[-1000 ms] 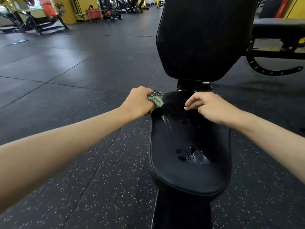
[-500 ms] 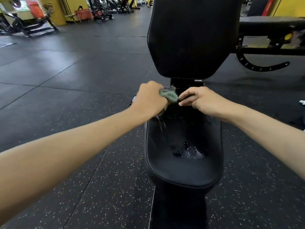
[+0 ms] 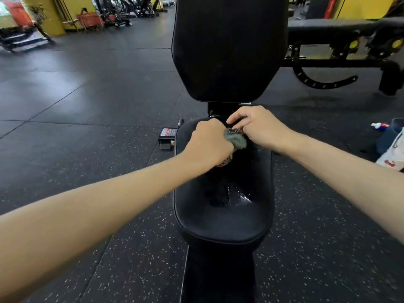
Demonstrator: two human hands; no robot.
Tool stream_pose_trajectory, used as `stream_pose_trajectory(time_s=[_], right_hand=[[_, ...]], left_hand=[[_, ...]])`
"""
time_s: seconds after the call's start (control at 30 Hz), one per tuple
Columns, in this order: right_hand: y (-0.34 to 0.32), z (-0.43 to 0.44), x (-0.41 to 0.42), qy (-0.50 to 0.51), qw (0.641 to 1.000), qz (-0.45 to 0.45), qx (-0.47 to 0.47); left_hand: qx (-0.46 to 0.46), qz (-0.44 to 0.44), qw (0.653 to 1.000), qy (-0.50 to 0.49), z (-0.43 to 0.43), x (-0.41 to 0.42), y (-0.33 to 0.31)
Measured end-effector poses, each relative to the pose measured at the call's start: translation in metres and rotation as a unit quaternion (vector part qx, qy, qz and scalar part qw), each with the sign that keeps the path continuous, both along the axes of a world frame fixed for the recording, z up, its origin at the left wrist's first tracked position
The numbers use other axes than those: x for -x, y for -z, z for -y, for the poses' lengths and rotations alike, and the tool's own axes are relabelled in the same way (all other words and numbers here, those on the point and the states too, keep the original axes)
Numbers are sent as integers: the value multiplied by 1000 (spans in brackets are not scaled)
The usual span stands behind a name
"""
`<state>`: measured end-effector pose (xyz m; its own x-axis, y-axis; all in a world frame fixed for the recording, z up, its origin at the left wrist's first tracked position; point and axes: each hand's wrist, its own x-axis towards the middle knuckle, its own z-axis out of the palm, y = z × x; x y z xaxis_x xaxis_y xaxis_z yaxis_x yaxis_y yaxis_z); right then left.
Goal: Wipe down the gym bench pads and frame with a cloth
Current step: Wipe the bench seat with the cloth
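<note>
Reading no clear text anywhere. Noticing a red-and-white sticker (image 3: 168,132) on the black frame foot (image 3: 164,142) just left of the seat pad (image 3: 223,224), print too small to make out. Seeing a red mark (image 3: 389,162) on the white bag (image 3: 394,153) at the right edge, blurred, no letters discernible. Spotting a blue-and-red label on the small bottle (image 3: 378,125) lying on the floor (image 3: 87,106) nearby, equally illegible.

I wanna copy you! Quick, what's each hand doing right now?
Left hand: closed around the cloth.
Right hand: fingers curled, pinching the same cloth.
</note>
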<state>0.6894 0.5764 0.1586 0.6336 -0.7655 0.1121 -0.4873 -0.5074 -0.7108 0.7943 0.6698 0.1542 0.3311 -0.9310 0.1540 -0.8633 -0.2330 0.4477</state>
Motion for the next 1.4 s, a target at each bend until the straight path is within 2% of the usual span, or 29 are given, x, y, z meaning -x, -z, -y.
stream_pose_trajectory(time_s=[0.03, 0.1, 0.2, 0.27, 0.37, 0.47, 0.57, 0.67, 0.8, 0.9, 0.97, 1.07, 1.17, 1.23, 1.33, 1.4], right_hand=[[-1, 1, 1, 3, 1000, 6, -5], [-5, 2, 4, 4, 999, 16, -27], [-8, 1, 9, -3, 999, -7, -35], [-7, 0, 12, -9, 999, -28, -39], [-3, -1, 14, -20, 997, -54, -47], [-3, 0, 14, -22, 997, -60, -35], [-3, 3, 14, -12, 998, -57, -9], [-6, 6, 17, -2, 999, -33, -35], [-11, 7, 25, 5, 999, -27, -45], [-8, 6, 28, -4, 998, -44, -51], [-5, 7, 28, -9, 997, -60, -44], [-1, 10, 26, -15, 996, -83, -41], [-1, 11, 30, -9, 996, -84, -40], [-4, 14, 35, 5, 997, -73, -38], [-8, 19, 44, 30, 997, -48, -48], [-8, 20, 49, 34, 996, -60, -50]], left_hand=[[11, -36, 999, -8, 2, -7, -3], [41, -32, 998, -34, 4, -22, -10], [33, 38, 996, -80, -1, -33, -10], [0, 98, 993, -72, -7, -22, -3], [4, 154, 987, -43, -11, 2, 3], [14, 134, 991, -22, -4, 17, 6], [6, 51, 999, 12, 8, 22, 10], [43, 0, 999, -30, 13, 4, 2], [49, 45, 996, -65, 2, -8, -5], [14, 123, 992, -39, -8, 13, 5], [22, 158, 987, -17, -11, 28, 8], [32, 129, 991, 29, -3, 42, 12], [5, -6, 997, 76, 9, 40, 8], [16, -55, 997, 48, 13, 25, -2], [39, -11, 999, -27, 15, 3, -5], [24, 28, 998, -47, 11, 3, 1]])
